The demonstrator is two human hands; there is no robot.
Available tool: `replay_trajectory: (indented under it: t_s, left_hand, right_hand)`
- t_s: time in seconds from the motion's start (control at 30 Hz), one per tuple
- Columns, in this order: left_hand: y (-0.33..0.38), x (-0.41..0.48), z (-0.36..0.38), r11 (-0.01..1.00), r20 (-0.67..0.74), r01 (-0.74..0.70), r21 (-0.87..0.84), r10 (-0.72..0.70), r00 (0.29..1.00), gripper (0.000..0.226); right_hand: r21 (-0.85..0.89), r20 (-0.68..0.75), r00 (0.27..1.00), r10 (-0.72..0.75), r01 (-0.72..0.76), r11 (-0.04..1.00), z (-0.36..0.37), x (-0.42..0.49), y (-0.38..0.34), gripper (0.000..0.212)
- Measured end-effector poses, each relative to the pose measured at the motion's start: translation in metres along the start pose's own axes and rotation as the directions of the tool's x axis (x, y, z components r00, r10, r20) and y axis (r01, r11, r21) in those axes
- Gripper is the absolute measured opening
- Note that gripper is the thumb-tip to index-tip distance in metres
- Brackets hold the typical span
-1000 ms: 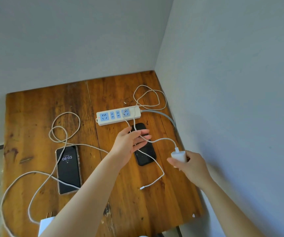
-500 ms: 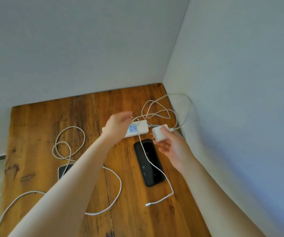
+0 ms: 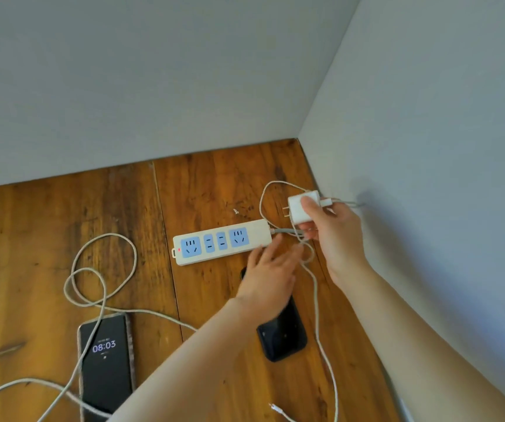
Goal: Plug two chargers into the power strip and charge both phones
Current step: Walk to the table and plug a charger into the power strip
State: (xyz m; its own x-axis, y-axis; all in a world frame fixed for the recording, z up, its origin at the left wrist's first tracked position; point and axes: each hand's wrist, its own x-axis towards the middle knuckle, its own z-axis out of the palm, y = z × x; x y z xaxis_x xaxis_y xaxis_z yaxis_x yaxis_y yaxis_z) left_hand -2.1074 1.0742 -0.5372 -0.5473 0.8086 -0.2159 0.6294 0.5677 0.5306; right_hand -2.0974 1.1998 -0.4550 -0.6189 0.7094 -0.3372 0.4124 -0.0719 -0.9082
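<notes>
A cream power strip [image 3: 221, 242] with blue sockets lies on the wooden table [image 3: 47, 214], all sockets empty, a red light at its left end. My right hand [image 3: 333, 236] holds a white charger [image 3: 301, 208] just right of the strip, prongs pointing left. Its white cable [image 3: 318, 315] hangs down to a loose plug end [image 3: 274, 407]. My left hand [image 3: 271, 275] hovers with fingers spread at the strip's right end, touching the cable, partly over a dark phone [image 3: 284, 333]. A second phone [image 3: 105, 360] showing 08:03 lies at the lower left.
A second, braided cable [image 3: 102, 275] loops over the left half of the table and across the lit phone. Grey walls meet in a corner behind the table; the right wall runs close along the table's right edge. The strip's grey cord [image 3: 286, 230] runs right.
My left hand has come off the strip's top and dropped to its right end. My right hand has carried the charger a little farther right and back. The camera has tilted down.
</notes>
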Motion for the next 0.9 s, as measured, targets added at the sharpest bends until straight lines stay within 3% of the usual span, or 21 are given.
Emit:
replay_trajectory:
  t_s: [0.1, 0.17, 0.27, 0.33, 0.37, 0.43, 0.57, 0.9]
  left_hand:
    - [0.027, -0.006, 0.018, 0.986, 0.238, -0.149, -0.077, 0.163, 0.957, 0.061]
    - [0.03, -0.013, 0.016, 0.98, 0.239, -0.142, -0.14, 0.172, 0.956, 0.062]
    - [0.006, -0.031, -0.002, 0.985, -0.103, 0.009, -0.172, -0.027, 0.994, 0.048]
    - [-0.023, -0.04, -0.015, 0.974, -0.341, 0.18, -0.134, -0.216, 0.915, 0.037]
    - [-0.037, -0.043, -0.022, 0.957, -0.395, 0.26, -0.13, -0.291, 0.872, 0.036]
    - [-0.061, -0.044, -0.032, 0.927, -0.364, 0.362, -0.097, -0.371, 0.854, 0.042]
    - [-0.084, -0.043, -0.038, 0.921, -0.215, 0.38, -0.085, -0.389, 0.896, 0.046]
    - [-0.08, -0.036, -0.044, 0.892, -0.166, 0.448, -0.068, -0.452, 0.876, 0.047]
  right_hand:
    - [-0.086, 0.063, 0.995, -0.083, 0.089, 0.992, 0.01, 0.008, -0.008, 0.014]
    - [-0.128, 0.15, 0.985, -0.081, 0.1, 0.987, 0.016, 0.011, -0.005, 0.01]
    - [-0.183, 0.21, 0.977, -0.026, 0.065, 0.981, 0.021, 0.013, 0.012, 0.011]
    - [-0.251, 0.243, 0.97, -0.002, 0.065, 0.966, 0.026, 0.014, 0.022, 0.023]
    - [-0.279, 0.273, 0.962, -0.002, 0.081, 0.957, 0.029, 0.015, 0.025, 0.029]
    - [-0.293, 0.343, 0.939, -0.005, 0.112, 0.95, 0.037, 0.018, 0.028, 0.038]
    - [-0.351, 0.446, 0.895, -0.011, 0.186, 0.918, 0.048, 0.025, 0.028, 0.04]
    - [-0.487, 0.608, 0.794, -0.011, 0.384, 0.785, 0.053, 0.048, 0.013, 0.044]
